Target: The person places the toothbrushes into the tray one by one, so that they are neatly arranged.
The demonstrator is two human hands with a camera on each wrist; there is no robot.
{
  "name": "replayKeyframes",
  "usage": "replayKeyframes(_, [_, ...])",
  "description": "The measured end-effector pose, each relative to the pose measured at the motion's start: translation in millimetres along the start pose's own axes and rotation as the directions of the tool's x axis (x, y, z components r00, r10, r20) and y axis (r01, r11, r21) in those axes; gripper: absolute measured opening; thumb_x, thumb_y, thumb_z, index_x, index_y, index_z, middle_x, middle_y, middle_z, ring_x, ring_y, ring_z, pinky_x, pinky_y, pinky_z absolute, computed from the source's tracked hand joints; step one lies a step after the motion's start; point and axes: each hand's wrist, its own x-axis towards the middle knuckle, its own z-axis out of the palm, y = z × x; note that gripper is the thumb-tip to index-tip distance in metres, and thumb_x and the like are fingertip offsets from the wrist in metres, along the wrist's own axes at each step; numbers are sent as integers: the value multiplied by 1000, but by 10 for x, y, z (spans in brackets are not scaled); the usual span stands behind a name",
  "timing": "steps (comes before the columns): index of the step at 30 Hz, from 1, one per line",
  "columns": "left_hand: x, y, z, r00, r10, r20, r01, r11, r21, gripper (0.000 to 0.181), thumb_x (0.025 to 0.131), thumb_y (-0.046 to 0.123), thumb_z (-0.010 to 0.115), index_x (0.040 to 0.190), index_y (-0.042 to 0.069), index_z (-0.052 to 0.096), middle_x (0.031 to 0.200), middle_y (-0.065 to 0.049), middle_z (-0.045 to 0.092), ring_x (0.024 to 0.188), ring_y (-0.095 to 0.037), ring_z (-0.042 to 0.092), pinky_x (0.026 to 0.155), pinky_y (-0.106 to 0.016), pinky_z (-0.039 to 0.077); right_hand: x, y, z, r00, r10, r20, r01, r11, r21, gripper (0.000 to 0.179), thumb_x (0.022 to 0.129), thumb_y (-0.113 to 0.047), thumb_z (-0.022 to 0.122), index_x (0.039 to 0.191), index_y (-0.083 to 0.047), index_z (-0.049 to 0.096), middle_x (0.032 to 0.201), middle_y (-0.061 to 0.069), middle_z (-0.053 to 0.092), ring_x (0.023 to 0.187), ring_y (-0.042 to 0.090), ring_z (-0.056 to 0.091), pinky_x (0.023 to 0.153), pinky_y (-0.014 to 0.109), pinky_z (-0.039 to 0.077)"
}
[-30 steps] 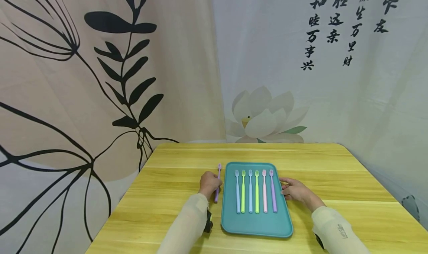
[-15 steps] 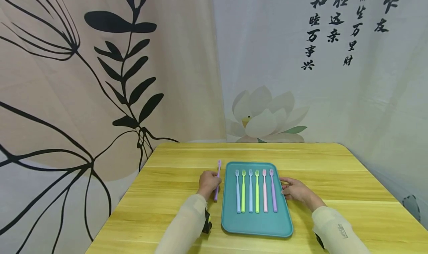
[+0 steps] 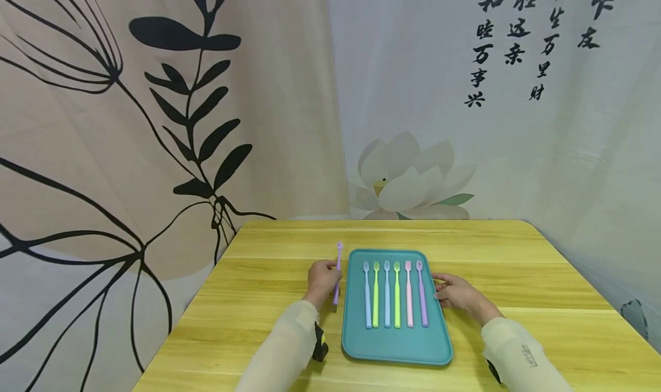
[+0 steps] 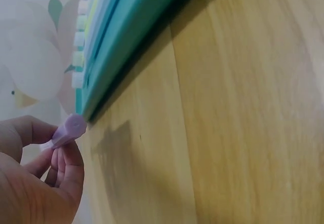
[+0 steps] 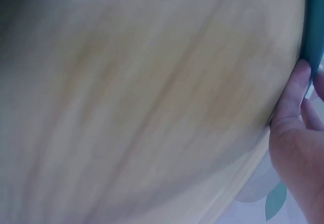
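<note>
My left hand [image 3: 322,280] pinches a purple toothbrush [image 3: 337,291] between thumb and fingers, just left of a teal tray [image 3: 397,349]. In the left wrist view, the rounded handle end of this toothbrush [image 4: 73,127] points toward the camera, and a shadow falls on the wood below. My right hand [image 3: 459,294] touches the tray's right edge with fairly straight fingers. On the tray lie several toothbrushes side by side, heads pointing away: among them a blue toothbrush [image 3: 368,300], a green toothbrush [image 3: 397,300], a pink toothbrush [image 3: 409,300] and another purple toothbrush [image 3: 422,300].
The tray rests on a wooden table [image 3: 516,266] with light yellow grain. Behind the table hangs a printed cloth [image 3: 289,122] with dark plants, a lotus and written characters. The lower part of the tray lies bare below the handles.
My left hand has raised the purple toothbrush slightly off the table and a little away from me; a shadow now shows under its handle end. The right hand and the tray stay put.
</note>
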Motion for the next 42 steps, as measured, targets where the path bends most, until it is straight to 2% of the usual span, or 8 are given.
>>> replayKeyframes(3, [-11,30,21,1000,9,-7,-9,1000,-7,33,81,-4,67,115,-4,71,89,-13,66,66,-17,60,55,-26,53,0,1,-1,1000,4,-4,-4,1000,4,61,92,9,56,148,11,32,104,18,50,89,23,56,75,34,55])
replayKeyframes(11, [-74,99,89,999,30,-32,-31,999,-17,28,82,-3,69,109,-3,74,90,-12,67,72,-19,62,60,-29,56,5,-3,0,1000,8,-8,-8,1000,14,62,91,10,56,148,11,32,103,17,50,89,23,55,74,34,54])
replayKeyframes(19, [-173,116,193,998,19,-63,-21,999,-31,25,81,-1,70,106,-4,74,87,-10,68,75,-20,60,67,-33,56,2,7,0,1000,2,-5,-2,1000,4,62,91,8,57,148,11,32,105,17,50,90,23,55,75,34,54])
replayKeyframes(28, [-341,156,317,996,5,-84,-7,1000,-29,21,83,0,71,104,-4,74,88,-9,69,76,-19,62,68,-35,56,-15,4,17,1000,-4,2,4,999,39,62,90,10,55,148,11,31,104,18,47,90,24,54,77,36,55])
replayKeyframes(34, [-417,161,367,993,20,-119,-21,1000,-10,19,79,-1,73,98,-4,75,86,-9,70,76,-20,63,70,-37,57,-12,-4,13,1000,-5,-1,5,999,34,62,90,10,56,148,10,32,104,17,49,92,24,54,77,35,55])
replayKeyframes(42, [-478,143,390,992,-9,-124,13,1000,24,21,79,0,74,99,-4,74,87,-10,71,75,-20,64,70,-39,57,-23,10,9,1000,-11,4,11,999,44,62,90,11,55,147,12,32,100,16,47,88,23,52,75,35,54])
